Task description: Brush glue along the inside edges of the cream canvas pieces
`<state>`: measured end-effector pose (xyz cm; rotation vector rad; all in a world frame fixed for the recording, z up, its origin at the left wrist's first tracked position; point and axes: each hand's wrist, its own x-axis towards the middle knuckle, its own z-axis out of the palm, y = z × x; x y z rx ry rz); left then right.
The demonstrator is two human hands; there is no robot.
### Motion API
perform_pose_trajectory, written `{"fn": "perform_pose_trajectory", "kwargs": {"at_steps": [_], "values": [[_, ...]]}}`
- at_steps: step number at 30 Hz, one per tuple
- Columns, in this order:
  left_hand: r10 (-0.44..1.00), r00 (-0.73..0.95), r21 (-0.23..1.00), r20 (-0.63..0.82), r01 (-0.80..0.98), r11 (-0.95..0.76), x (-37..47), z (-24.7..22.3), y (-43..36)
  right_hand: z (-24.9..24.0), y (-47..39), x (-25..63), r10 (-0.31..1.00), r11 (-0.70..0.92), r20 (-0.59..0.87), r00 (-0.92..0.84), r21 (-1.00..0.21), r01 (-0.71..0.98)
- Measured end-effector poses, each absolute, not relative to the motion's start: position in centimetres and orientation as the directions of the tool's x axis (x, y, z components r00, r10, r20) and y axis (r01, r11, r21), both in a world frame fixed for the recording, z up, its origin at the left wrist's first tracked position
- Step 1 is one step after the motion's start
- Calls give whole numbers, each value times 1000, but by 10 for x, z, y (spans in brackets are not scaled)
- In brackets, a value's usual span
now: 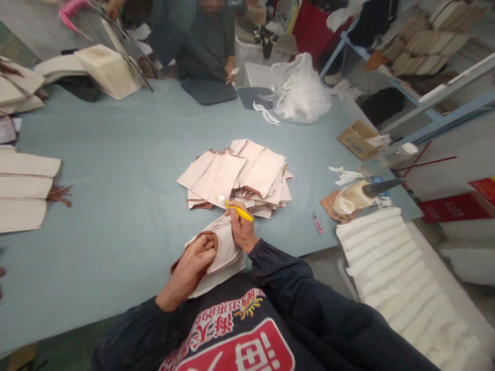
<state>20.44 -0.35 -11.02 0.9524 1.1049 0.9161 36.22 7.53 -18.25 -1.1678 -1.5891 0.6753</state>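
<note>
A cream fabric piece with brown trim lies at the table's near edge, against my apron. My left hand is closed on its brown-edged left side. In my right hand is a yellow-handled brush with a pale tip, pointing up and to the left. The right hand rests close above the piece's upper right edge. Just beyond both hands sits a loose pile of similar cream pieces with brown edging. The fingertips of my left hand are partly hidden by the trim.
The blue-green table spreads around me. At right are a pink cutter, a glue-stained container and a small cardboard box. A plastic bag lies at the back. More cream pieces lie left. A co-worker is across the table.
</note>
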Motion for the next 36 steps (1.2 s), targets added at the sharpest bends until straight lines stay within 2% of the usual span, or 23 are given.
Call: {"fn": "perform_pose_trajectory", "kwargs": {"at_steps": [4,8,11,14,16,18,22,25,30,34,36], "values": [[936,-27,910,-350,229,347,205,-96,5,-162,78,362,888,453,454,-79,-828,331],[945,-94,899,-312,291,326,199,-82,9,-133,82,366,861,503,499,-95,-810,301],[962,19,924,-271,285,254,192,-62,14,-101,81,377,850,520,526,-27,-831,195],[959,199,948,-201,286,139,187,-38,21,-59,72,391,839,544,541,57,-838,-48],[948,265,936,-177,342,79,186,-23,27,-33,63,399,829,555,558,39,-810,-189],[938,312,922,-154,387,23,188,-12,31,-15,58,404,815,557,579,-27,-796,-237],[928,348,915,-131,403,-22,197,0,33,-7,64,404,714,671,676,-181,-735,-97],[930,319,908,-184,417,36,203,1,30,-14,72,405,684,724,719,-126,-690,-12],[905,345,930,-250,346,125,208,3,27,-12,62,418,709,706,705,-16,-708,21],[900,367,926,-234,366,91,210,9,24,-6,57,417,612,791,771,-177,-603,108],[909,351,925,-224,372,85,210,9,22,-6,59,415,582,813,792,-185,-560,161]]}}
